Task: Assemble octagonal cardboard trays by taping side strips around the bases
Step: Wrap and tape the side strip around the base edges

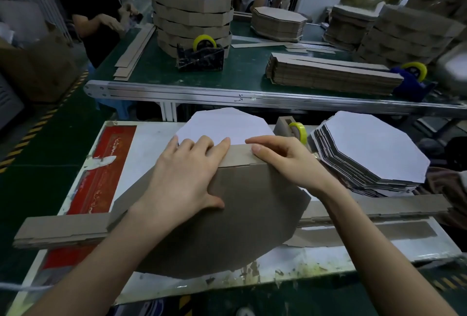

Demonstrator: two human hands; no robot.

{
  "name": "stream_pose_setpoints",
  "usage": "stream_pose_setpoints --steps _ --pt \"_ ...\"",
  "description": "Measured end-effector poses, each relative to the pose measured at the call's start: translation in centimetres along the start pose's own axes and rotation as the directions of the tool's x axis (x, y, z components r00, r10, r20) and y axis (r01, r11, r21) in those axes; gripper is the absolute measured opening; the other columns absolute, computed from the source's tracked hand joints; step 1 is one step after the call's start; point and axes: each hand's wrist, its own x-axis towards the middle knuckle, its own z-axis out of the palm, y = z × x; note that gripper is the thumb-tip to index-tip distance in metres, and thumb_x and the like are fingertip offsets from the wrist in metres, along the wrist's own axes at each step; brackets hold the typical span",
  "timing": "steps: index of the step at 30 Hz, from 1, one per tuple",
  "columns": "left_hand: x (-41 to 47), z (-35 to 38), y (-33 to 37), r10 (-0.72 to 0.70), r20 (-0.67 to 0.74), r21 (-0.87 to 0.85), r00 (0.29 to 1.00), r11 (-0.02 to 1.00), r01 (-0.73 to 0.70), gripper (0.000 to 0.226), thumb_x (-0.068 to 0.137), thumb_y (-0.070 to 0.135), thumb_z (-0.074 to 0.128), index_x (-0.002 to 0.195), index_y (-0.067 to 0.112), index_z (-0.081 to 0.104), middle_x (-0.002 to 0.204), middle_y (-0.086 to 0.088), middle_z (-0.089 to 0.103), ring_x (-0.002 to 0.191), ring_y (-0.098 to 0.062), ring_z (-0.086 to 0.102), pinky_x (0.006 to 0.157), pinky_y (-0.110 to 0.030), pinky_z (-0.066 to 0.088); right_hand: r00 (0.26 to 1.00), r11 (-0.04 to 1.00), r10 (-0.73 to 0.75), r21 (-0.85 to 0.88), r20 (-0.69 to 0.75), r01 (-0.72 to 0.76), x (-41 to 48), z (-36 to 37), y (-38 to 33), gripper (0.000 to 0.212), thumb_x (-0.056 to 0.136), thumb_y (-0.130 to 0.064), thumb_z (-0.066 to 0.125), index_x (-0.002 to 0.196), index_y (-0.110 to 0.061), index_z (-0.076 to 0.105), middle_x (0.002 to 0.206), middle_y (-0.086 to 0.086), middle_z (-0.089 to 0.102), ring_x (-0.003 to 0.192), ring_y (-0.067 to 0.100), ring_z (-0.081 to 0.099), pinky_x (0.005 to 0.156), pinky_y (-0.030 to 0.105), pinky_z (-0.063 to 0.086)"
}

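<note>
Pressing down with both hands, the person seats a brown side strip (238, 155) along the far edge of a brown-faced octagonal base (240, 217). The base lies on the tabletop (151, 138), across a long stack of strips (63, 229). The left hand (187, 174) lies flat, its fingers (202, 143) straight and slightly spread over the strip's top and its thumb stretched out on the base. The right hand (285, 161) has its fingers (267, 142) straight and close together along the strip, pinching nothing.

A white octagonal sheet (222, 123) shows just beyond the strip; whether it is this tray's inner face or a separate base cannot be told.

This tray looks barely begun. One section of strip meets one edge, no tape is visible on the joint, and the other sides are bare. Wrapping the strip round and taping each side seems to be left. The tape dispenser (298, 131) with its yellow roll stands near the right hand.

Much work remains, judging by the thick stack of bases (374, 149) to the right. Finished trays (192, 12) are already piled on the green tabletop (156, 68) beyond
</note>
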Motion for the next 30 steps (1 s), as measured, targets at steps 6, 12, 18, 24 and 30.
stream_pose_setpoints --steps 6,12,18,24,30 --pt "3.0 -0.6 4.1 0.022 -0.046 -0.054 0.999 0.998 -0.024 0.084 0.070 0.085 0.047 0.131 0.027 0.040 0.121 0.006 0.054 0.112 -0.017 0.053 0.084 -0.033 0.038 0.997 0.993 -0.071 0.099 0.005 0.070 -0.6 -0.1 0.6 0.021 0.099 -0.028 0.057 0.112 -0.020 0.072 0.106 -0.009 0.074 0.101 0.003 0.065 0.085 0.014 0.047" --pt "1.3 -1.2 2.9 0.020 -0.187 -0.093 0.982 0.995 -0.038 0.086 0.066 0.093 0.031 0.120 0.030 0.054 0.107 0.010 0.064 0.095 -0.014 0.061 0.073 -0.033 0.048 0.974 0.972 0.139 0.162 0.178 -0.169 -1.6 -2.1 0.7 0.056 0.090 -0.060 0.045 0.073 -0.009 0.063 0.070 -0.001 0.053 0.068 0.009 0.051 0.071 0.024 0.044" --pt "-2.0 -0.3 -0.2 -0.093 -0.286 -0.353 0.954 0.935 -0.015 0.089 0.069 0.089 0.039 0.129 0.026 0.054 0.111 0.006 0.064 0.094 -0.017 0.060 0.072 -0.034 0.051 0.988 0.996 0.093 -0.010 0.127 -0.093 -1.0 -5.3 -2.2 0.044 0.083 -0.055 0.061 0.059 -0.018 0.057 0.055 -0.005 0.043 0.051 0.009 0.038 0.049 0.017 0.029" --pt "-5.1 1.6 -1.5 -0.229 -0.303 -0.546 0.925 0.837 0.028 0.081 0.070 0.082 0.050 0.125 0.023 0.056 0.109 0.016 0.056 0.093 0.000 0.049 0.069 -0.014 0.043 0.983 0.999 -0.008 0.047 0.183 0.000 -0.7 -5.2 -4.3 0.030 0.077 -0.046 0.070 0.084 -0.018 0.077 0.079 0.001 0.074 0.070 0.010 0.065 0.065 0.019 0.051" --pt "-5.7 2.7 -1.9 -0.272 -0.190 -0.637 0.944 0.765 0.092 0.082 0.064 0.085 0.050 0.132 0.040 0.039 0.114 0.028 0.041 0.099 0.003 0.044 0.074 -0.019 0.040 0.982 1.000 -0.007 -0.022 0.189 0.012 -0.1 -2.4 -3.9 0.036 0.077 -0.043 0.069 0.090 -0.009 0.076 0.080 0.009 0.073 0.072 0.014 0.065 0.069 0.026 0.051"
